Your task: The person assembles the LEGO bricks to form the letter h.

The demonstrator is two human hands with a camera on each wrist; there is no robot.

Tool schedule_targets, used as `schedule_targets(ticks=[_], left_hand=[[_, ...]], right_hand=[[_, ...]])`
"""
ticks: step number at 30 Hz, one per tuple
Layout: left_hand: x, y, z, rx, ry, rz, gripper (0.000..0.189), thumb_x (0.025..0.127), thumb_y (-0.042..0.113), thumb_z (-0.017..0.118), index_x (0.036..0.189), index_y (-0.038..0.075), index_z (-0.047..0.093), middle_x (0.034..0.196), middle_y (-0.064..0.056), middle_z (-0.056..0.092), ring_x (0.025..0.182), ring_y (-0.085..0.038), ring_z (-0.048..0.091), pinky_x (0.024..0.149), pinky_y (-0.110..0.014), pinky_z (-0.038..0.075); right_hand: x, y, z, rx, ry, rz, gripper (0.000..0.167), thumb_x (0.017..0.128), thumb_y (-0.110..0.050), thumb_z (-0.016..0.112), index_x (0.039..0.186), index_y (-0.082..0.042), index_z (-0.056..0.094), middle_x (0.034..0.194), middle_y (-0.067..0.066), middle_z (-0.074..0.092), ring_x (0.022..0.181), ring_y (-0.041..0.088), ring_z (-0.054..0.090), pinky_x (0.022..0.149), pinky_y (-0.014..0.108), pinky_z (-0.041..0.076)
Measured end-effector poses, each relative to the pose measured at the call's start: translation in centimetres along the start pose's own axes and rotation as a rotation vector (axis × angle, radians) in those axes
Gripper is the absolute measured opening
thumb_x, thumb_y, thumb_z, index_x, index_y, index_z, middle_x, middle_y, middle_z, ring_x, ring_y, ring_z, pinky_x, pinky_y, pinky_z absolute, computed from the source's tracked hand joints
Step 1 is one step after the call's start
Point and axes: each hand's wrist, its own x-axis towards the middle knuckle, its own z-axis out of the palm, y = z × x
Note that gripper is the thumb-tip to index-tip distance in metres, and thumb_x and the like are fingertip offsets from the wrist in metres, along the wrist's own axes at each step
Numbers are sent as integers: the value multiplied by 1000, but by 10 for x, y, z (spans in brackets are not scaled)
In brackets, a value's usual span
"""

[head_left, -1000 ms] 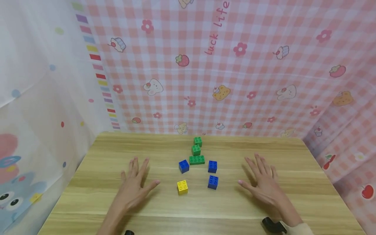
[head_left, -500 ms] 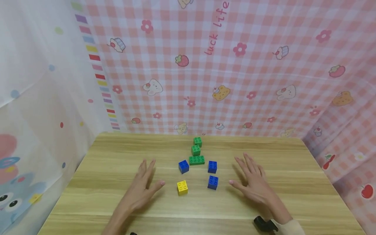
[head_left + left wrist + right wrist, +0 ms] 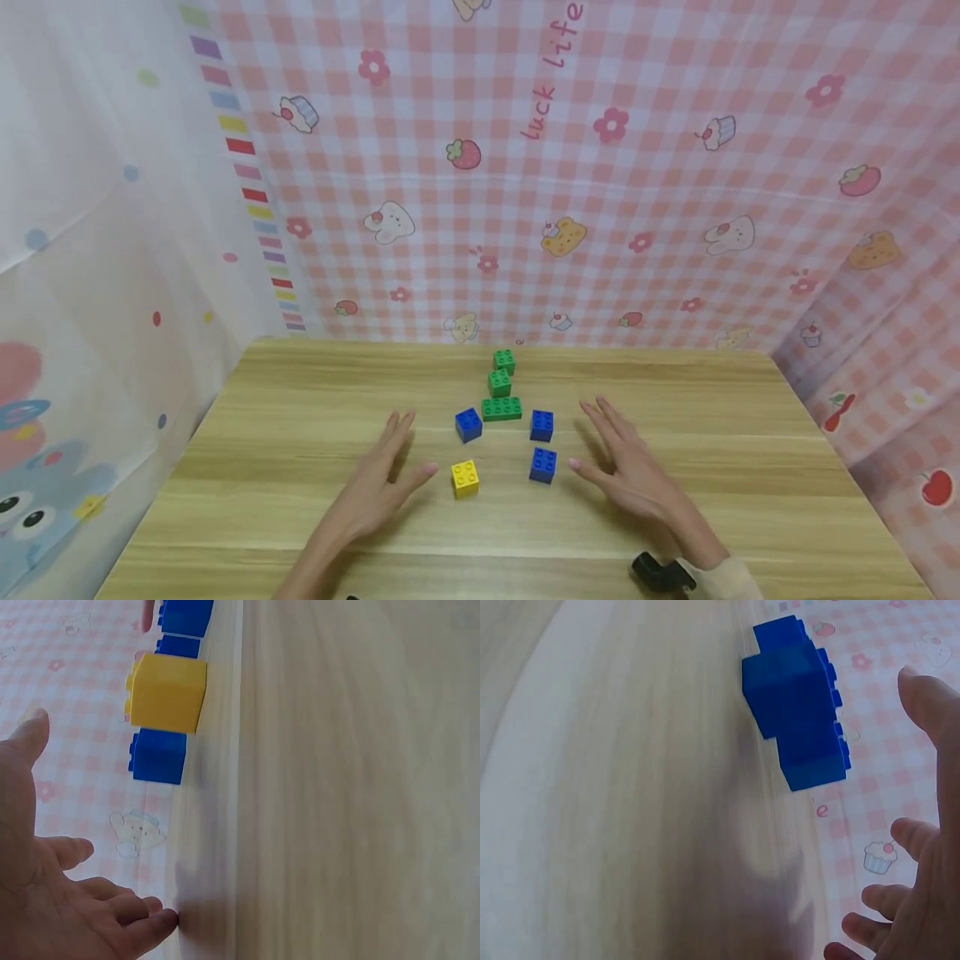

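Your left hand (image 3: 371, 496) and right hand (image 3: 636, 479), both spread, flank toy blocks (image 3: 465, 480) before a cloth (image 3: 517, 187) reading "luck life".

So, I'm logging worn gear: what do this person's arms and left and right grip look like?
The left grip and right grip are ungloved, with no rings visible. A cream sleeve shows on the right forearm, next to a curved black fitting. No sleeve shows on the left forearm; a sliver of something black peeks in beside it.
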Motion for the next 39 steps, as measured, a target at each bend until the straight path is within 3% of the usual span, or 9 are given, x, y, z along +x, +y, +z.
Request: schedule_targets(ticks=[7, 12, 20, 29, 39], left_hand=[[3, 9, 5, -76, 19, 15, 82, 99, 57, 58, 165, 29, 18, 173, -8, 15, 159, -31, 15, 128, -62, 14], [1, 13, 10, -164, 56, 8, 81, 98, 51, 64, 164, 27, 23, 165, -11, 35, 153, -35, 34, 126, -59, 25], [0, 17, 22, -353, 45, -20, 77, 97, 43, 70, 161, 24, 33, 156, -10, 51, 144, -29, 50, 121, -49, 41], [-1, 19, 31, -417, 21, -6, 78, 90, 42, 78, 156, 19, 42, 139, -11, 65, 128, -31, 63, 112, -47, 52], [2, 21, 39, -417, -12, -7, 62, 86, 27, 84, 141, 13, 59, 131, -9, 67, 122, -26, 64, 107, -36, 56]], right_hand=[[3, -8, 4, 97, -19, -20, 83, 99, -53, 63, 164, -37, 15, 172, 13, 17, 156, 44, 19, 115, 80, 24], [4, -13, 8, 169, -23, -43, 79, 99, -49, 63, 164, -31, 22, 170, 13, 25, 155, 43, 24, 119, 75, 24], [3, -21, 15, 267, -22, -6, 76, 95, -51, 70, 158, -22, 38, 152, 11, 51, 137, 36, 53, 114, 60, 46], [5, -26, 23, 311, -28, 56, 65, 90, -48, 76, 146, -25, 52, 135, 1, 63, 119, 20, 62, 101, 39, 55], [6, -26, 33, 319, 22, 70, 49, 89, -35, 80, 133, -21, 63, 121, -2, 69, 108, 15, 63, 94, 28, 56]])
